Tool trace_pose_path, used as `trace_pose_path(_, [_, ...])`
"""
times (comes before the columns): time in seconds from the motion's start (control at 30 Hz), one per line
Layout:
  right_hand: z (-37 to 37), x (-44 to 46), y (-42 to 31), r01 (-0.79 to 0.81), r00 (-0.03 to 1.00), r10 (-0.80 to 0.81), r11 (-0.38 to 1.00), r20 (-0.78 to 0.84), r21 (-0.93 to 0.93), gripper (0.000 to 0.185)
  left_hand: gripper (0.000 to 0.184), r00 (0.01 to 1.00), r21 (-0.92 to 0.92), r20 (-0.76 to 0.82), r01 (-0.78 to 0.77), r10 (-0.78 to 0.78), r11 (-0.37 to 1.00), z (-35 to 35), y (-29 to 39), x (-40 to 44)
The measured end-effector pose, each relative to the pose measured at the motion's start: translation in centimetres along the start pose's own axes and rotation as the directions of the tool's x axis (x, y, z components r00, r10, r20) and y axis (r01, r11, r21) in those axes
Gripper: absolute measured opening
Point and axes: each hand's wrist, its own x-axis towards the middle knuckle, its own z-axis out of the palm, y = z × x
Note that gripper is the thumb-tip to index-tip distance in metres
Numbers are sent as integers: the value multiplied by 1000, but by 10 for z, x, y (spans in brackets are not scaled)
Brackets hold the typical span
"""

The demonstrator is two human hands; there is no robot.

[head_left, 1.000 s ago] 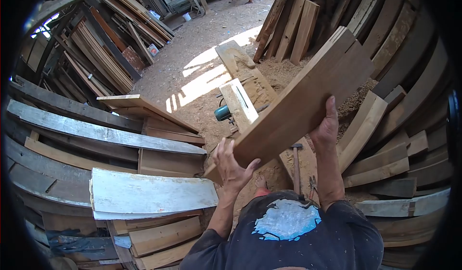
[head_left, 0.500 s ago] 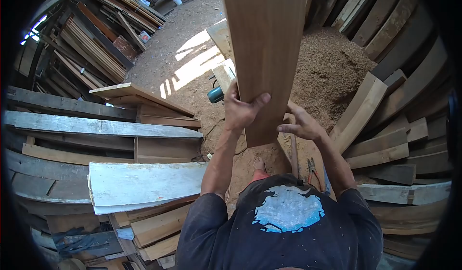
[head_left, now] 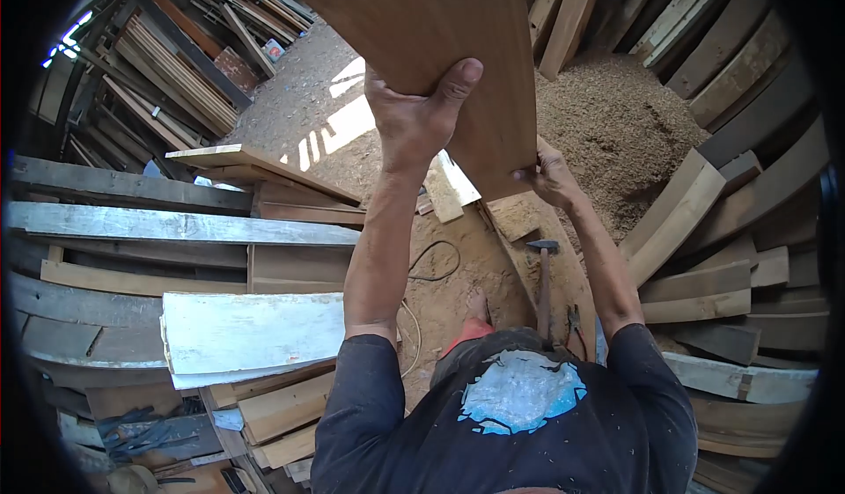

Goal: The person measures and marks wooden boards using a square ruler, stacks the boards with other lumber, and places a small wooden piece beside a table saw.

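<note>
A long, wide brown wooden board [head_left: 440,18] is held up in front of me, its far end running out of the top of the view. My left hand [head_left: 418,111] grips its left edge, thumb pressed on the near face and fingers hidden behind. Near the bottom right corner, my right hand [head_left: 550,173] pinches the board's edge between thumb and fingers. Below it, a hammer [head_left: 544,269] rests with its handle toward me, beside pliers [head_left: 576,331] with reddish handles.
A white-painted board [head_left: 255,335] lies on stacked planks at my left. To the right stand more timbers [head_left: 678,217], with a sawdust heap [head_left: 607,133] beyond. A loose cable [head_left: 437,261] curls on the dusty floor near my foot [head_left: 476,305].
The board has risen and tilted, its upper end swinging left. My left hand went up with it; my right hand rose and closed on the lower right edge. The hammer head came into view.
</note>
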Motion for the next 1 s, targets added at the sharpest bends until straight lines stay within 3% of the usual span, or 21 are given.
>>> trace_pose_path(0.13, [6, 27, 11, -57, 997, 56, 998, 56, 29, 65, 63, 1000, 23, 9, -3, 2, 1000, 1, -24, 6])
trace_pose_path(0.23, [12, 43, 29, -5, 998, 4, 1000, 60, 27, 49, 65, 1000, 80, 24, 4, -6, 997, -3, -41, 9])
trace_pose_path(0.33, [19, 55, 40, -44, 997, 44, 999, 62, 4, 48, 65, 1000, 88, 6, 29, -30, 996, -9, -62, 8])
trace_pose_path(0.43, [27, 72, 65, -75, 983, 82, 996, 166, -48, 73, 66, 998, 81, -5, 65, -65, 995, -16, -76, 8])
trace_pose_path(0.53, [38, 82, 74, -37, 989, 34, 999, 142, 21, 71, 65, 996, 103, -6, 87, -86, 991, -25, -91, 7])
trace_pose_path(0.67, [45, 96, 89, 19, 988, -15, 999, 153, -30, 67, 65, 995, 173, -2, 98, -99, 980, -37, -108, 11])
trace_pose_path(0.83, [47, 108, 86, 149, 975, -134, 986, 175, -76, 65, 66, 996, 108, -47, 78, -73, 991, -41, -123, 23])
trace_pose_path(0.93, [56, 121, 105, -31, 979, -6, 983, 203, 180, 68, 66, 997, 160, -53, 72, -64, 985, -48, -128, 29])
trace_pose_path(1.0, [58, 126, 107, -26, 981, -13, 979, 192, 200, 70, 67, 997, 174, -56, 66, -57, 983, -51, -131, 34])
